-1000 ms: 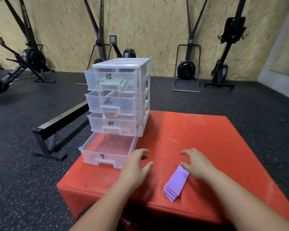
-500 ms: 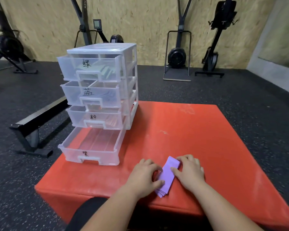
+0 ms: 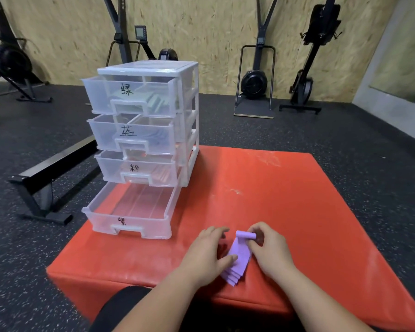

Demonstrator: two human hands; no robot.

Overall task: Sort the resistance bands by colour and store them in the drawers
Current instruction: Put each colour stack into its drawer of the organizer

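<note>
Right hand [image 3: 271, 252] pinches rolled end of purple band [image 3: 240, 256] | left hand [image 3: 205, 256] relaxed, thumb touching its edge | likely light, soft, floppy — you should grip the whole fold, not one layer

Red padded box [image 3: 285, 200], standing on the dark speckled floor [image 3: 321, 130]. We find two things directly on its top. At the far left corner stands a clear four-drawer unit [image 3: 189, 130], its bottom drawer [image 3: 130, 226] pulled out toward us. Near the front edge, well apart from the unit, lies a fanned stack of purple bands [image 3: 237, 262], the top one's far end curled up. We note pale scuffs [image 3: 268, 160] on the bare red surface toward the far side.
</note>
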